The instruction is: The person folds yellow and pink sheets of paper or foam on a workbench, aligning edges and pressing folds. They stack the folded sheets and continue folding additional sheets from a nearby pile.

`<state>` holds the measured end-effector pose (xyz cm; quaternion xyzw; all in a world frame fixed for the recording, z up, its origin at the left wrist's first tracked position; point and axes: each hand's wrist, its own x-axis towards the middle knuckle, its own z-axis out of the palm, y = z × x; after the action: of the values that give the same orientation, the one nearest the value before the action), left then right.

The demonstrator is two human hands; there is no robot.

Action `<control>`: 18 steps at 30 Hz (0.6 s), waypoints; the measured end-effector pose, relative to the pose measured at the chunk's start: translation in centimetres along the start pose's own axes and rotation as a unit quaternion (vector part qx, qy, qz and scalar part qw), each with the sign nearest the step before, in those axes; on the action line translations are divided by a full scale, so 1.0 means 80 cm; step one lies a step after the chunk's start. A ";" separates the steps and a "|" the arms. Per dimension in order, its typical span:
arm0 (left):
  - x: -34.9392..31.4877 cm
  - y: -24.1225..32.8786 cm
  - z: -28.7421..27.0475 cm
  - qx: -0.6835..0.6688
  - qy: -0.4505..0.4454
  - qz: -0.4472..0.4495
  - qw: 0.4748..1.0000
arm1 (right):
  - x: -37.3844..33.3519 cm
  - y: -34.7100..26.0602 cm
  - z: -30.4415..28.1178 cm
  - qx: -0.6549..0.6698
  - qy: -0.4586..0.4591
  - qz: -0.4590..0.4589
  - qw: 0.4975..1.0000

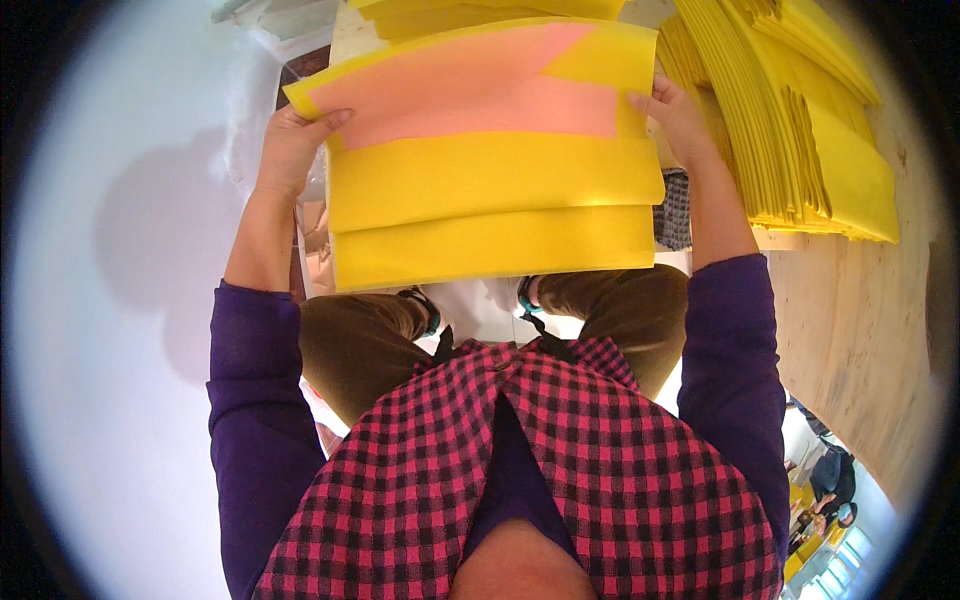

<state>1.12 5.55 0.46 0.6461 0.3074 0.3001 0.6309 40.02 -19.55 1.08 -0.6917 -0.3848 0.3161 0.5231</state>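
A yellow fabric sheet with a pink printed area (470, 95) is stretched between my hands. My left hand (290, 150) pinches its left edge, thumb on top over the pink. At the opposite edge, my right hand (682, 122) grips the sheet with its fingers partly hidden behind it. Below the held sheet, plain yellow fabric layers (490, 245) lie in overlapping folds above my knees. Whether these layers join the held sheet I cannot tell.
Thick stacks of folded yellow fabric (770, 130) rest on a wooden table (840, 310) to the right. More yellow fabric (480, 10) lies beyond the sheet. A white wall (120, 330) stands at the left. Another person (832, 478) is far off at the lower right.
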 end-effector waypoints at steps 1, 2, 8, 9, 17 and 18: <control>0.001 -0.001 0.000 -0.003 0.000 0.002 1.000 | 0.004 -0.002 -0.001 0.014 -0.018 -0.017 1.000; 0.002 -0.001 0.001 -0.003 0.003 0.005 1.000 | 0.008 -0.004 -0.003 0.006 -0.009 -0.007 1.000; 0.002 -0.003 -0.005 0.004 0.007 0.010 1.000 | 0.009 -0.012 -0.006 -0.022 0.035 0.016 0.999; 0.002 -0.003 -0.005 0.009 0.013 0.009 1.000 | 0.007 -0.013 -0.007 -0.031 0.042 0.028 0.998; -0.007 -0.012 -0.007 0.121 0.021 0.048 0.991 | -0.017 0.001 -0.005 -0.056 0.046 -0.004 0.997; -0.009 -0.014 -0.007 0.121 0.015 0.063 0.991 | -0.021 0.004 -0.004 -0.050 0.045 -0.029 0.997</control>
<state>0.22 5.37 -0.67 0.7311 0.3093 0.3094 0.5235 39.51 -21.23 0.91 -0.7190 -0.3958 0.2502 0.5136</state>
